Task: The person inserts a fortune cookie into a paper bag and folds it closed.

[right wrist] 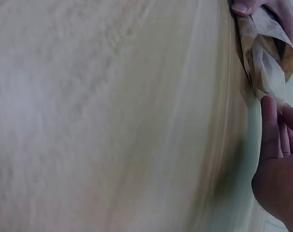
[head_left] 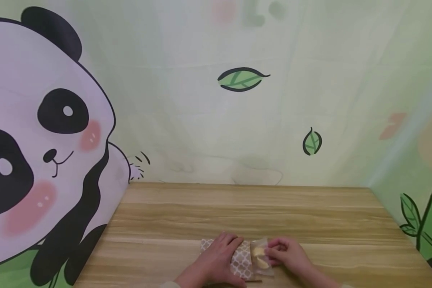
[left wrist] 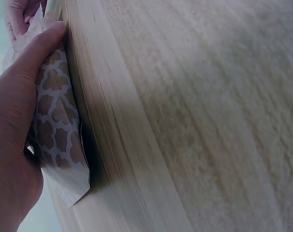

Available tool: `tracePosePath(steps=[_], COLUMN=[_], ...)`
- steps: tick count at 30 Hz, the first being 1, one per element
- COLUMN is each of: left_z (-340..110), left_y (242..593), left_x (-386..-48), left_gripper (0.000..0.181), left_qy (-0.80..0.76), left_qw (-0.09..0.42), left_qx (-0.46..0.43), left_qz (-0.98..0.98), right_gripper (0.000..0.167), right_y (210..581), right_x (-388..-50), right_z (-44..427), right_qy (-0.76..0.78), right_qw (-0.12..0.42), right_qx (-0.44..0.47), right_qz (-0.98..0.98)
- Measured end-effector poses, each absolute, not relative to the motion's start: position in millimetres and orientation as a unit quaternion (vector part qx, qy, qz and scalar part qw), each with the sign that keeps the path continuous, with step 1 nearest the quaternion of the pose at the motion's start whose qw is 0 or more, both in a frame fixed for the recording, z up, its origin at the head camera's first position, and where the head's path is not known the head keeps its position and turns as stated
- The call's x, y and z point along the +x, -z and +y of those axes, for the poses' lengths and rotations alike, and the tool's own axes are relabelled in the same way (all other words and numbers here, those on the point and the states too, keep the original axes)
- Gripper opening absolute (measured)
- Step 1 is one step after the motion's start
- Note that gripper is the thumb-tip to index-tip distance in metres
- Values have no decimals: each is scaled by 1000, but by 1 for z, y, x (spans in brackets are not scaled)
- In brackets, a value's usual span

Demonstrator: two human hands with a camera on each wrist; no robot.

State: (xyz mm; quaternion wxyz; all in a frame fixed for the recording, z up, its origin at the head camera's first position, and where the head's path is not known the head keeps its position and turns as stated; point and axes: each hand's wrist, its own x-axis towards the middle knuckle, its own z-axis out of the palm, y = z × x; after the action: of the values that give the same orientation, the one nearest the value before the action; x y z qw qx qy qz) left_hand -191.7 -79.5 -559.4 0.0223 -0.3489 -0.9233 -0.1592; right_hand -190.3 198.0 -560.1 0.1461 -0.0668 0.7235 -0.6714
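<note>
A brown paper bag (head_left: pixel 242 262) with a white lattice pattern lies on the table near its front edge, its mouth towards the right. My left hand (head_left: pixel 219 256) grips it from above, the thumb along the near edge and the fingers over the far side. A clear plastic packet (head_left: pixel 261 269) with pale yellow pieces inside sits partly in the bag's mouth. My right hand (head_left: pixel 289 256) pinches the packet's outer right end between thumb and fingers. In the right wrist view the open bag mouth (right wrist: pixel 290 60) surrounds the packet (right wrist: pixel 271 72). The packet's inner end is hidden.
The wood-grain table (head_left: pixel 237 212) extends behind and to both sides of the hands. A backdrop (head_left: pixel 187 120) with a printed panda and leaves rises at its back and sides.
</note>
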Motion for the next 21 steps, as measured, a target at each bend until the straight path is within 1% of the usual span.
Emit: tracePosePath(steps=[9, 17, 21], left_z=[-77, -75, -75], left_y=[557, 559, 560], left_x=[-191, -192, -192], left_gripper=[112, 112, 111], left_qy=[164, 163, 160], left_qw=[24, 31, 39], left_qx=[-353, -359, -362], left_qz=[-921, -919, -917], right_gripper=[31, 29, 29], right_y=[566, 561, 560], right_x=[-190, -191, -192], right_z=[185, 193, 188], right_qy=[687, 646, 651], right_qw=[151, 160, 159], right_qx=[-86, -118, -131], right_qz=[705, 737, 730])
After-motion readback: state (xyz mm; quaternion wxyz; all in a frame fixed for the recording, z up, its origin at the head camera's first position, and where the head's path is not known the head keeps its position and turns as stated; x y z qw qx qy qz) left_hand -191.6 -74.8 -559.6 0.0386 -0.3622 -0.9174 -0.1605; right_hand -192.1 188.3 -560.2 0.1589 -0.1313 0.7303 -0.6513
